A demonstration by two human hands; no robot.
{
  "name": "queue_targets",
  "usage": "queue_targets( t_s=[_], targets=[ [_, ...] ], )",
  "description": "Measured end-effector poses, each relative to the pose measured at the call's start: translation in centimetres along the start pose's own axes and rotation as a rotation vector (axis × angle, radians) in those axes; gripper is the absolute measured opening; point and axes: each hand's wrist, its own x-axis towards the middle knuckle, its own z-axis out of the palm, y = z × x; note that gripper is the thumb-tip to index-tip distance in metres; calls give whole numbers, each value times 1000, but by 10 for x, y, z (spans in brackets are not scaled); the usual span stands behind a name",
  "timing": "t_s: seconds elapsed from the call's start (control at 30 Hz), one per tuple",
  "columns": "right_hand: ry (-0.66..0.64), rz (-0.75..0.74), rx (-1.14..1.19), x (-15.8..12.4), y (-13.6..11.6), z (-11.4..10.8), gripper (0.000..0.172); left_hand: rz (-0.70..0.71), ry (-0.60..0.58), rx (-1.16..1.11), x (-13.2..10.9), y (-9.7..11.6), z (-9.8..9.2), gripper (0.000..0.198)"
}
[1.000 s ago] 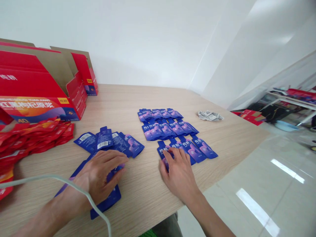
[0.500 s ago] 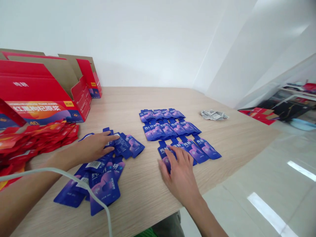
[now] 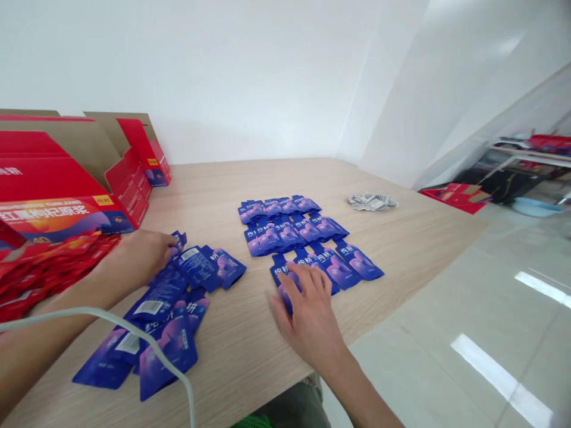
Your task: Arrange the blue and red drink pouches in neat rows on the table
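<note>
My left hand [image 3: 145, 252] is closed at the far edge of a loose heap of blue pouches, its fingertips on the narrow neck of one blue pouch [image 3: 179, 239]; part of that pouch is hidden behind the hand. Other pouches of the heap [image 3: 172, 351] lie overlapping, some front up, some with barcodes showing. My right hand [image 3: 307, 315] rests with fingers apart over the left end of the nearest row of blue pouches [image 3: 332, 267]. Behind it, two more rows of overlapping blue pouches [image 3: 285, 235] lie front up, necks pointing away.
Red pouches [image 3: 49, 267] are piled at the left, partly under my left forearm. Open red cartons [image 3: 57, 172] stand behind them. A crumpled printed paper bundle [image 3: 372, 202] lies at the right of the table [image 3: 401, 238]. A white cable [image 3: 147, 339] crosses in front of the heap.
My left hand has drawn back to the left across the heap, from the pouches at its right to one at its far edge. My right hand stays over the nearest row. The view has shifted slightly.
</note>
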Motion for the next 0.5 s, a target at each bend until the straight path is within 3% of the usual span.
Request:
queue_targets(
  t_s=[0.1, 0.17, 0.23, 0.33, 0.43, 0.5],
  targets=[
    [-31, -24, 4, -5, 8, -7, 34, -102, 11, -18, -10, 17, -24, 46],
    [-55, -55, -10, -8, 17, -14, 40, -199, 16, -109, -23, 34, -24, 46],
    [-56, -70, -39, -10, 28, -21, 44, -200, 17, -238, -40, 53, -8, 43],
    [-22, -54, -80, -14, 45, -28, 47, 11, 9, -429, -63, 79, 33, 37],
    [-5, -39, -111, -19, 64, -34, 50, 164, 82, -458, -79, 95, 67, 35],
    [11, -32, -122, -22, 80, -38, 49, 191, 152, -405, -88, 102, 74, 36]
  ],
)
